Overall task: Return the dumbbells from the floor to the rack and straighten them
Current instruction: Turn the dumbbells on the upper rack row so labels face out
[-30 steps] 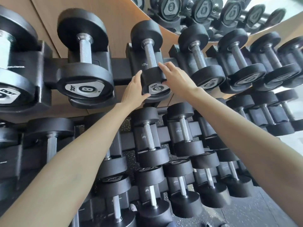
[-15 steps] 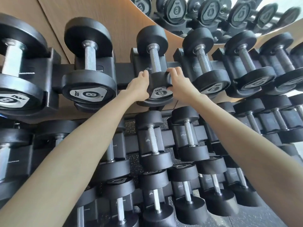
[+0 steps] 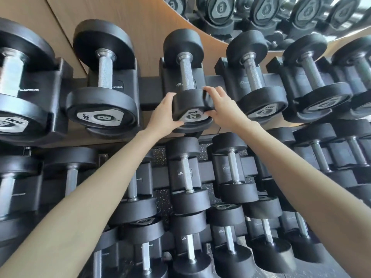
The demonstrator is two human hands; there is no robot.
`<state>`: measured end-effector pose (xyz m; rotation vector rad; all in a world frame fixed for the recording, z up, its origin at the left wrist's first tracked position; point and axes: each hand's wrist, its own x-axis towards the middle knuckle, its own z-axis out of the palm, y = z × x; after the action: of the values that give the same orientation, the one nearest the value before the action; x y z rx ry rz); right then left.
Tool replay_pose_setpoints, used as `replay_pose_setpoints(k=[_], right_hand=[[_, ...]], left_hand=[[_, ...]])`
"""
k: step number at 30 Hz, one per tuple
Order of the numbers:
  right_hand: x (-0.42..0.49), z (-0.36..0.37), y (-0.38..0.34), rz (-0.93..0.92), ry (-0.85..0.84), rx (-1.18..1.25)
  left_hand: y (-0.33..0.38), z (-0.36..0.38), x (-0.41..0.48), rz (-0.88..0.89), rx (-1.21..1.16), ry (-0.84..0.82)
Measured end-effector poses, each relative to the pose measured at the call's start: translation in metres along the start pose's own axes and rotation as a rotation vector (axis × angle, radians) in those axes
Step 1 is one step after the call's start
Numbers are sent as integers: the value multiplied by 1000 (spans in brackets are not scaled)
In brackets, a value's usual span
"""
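A black dumbbell marked 6 (image 3: 187, 85) lies in a saddle on the top tier of the black rack (image 3: 148, 91), its steel handle pointing away from me. Both hands clasp its near head. My left hand (image 3: 163, 114) presses the left side, thumb under the grey end plate. My right hand (image 3: 223, 106) wraps the right side, fingers curled over the top rim. The end plate with its number sits turned sideways.
An 8 dumbbell (image 3: 102, 85) lies to the left and another 6 dumbbell (image 3: 257, 83) to the right on the same tier. Two lower tiers hold several smaller dumbbells (image 3: 188, 175). A wood panel (image 3: 140, 21) and a mirror (image 3: 281, 13) stand behind the rack.
Both hands closed around the near head of the 6 dumbbell; the right hand shifted from on top to the right side. The view moved closer and slightly up.
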<state>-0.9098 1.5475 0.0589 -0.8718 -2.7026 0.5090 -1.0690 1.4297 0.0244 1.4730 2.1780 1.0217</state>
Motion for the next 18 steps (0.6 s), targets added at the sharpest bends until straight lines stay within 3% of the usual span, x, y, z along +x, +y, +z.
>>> replay_pose_setpoints(k=[2, 6, 12, 18], right_hand=[[-2, 2, -4, 20, 19, -30], [-1, 1, 2, 40, 23, -22], [-8, 12, 10, 158, 18, 276], [2, 6, -12, -14, -16, -58]], left_hand=[[-5, 6, 1, -63, -57, 29], [-1, 0, 8, -17, 45, -15], [20, -15, 18, 106, 333, -89], [-1, -16, 1, -87, 135, 0]])
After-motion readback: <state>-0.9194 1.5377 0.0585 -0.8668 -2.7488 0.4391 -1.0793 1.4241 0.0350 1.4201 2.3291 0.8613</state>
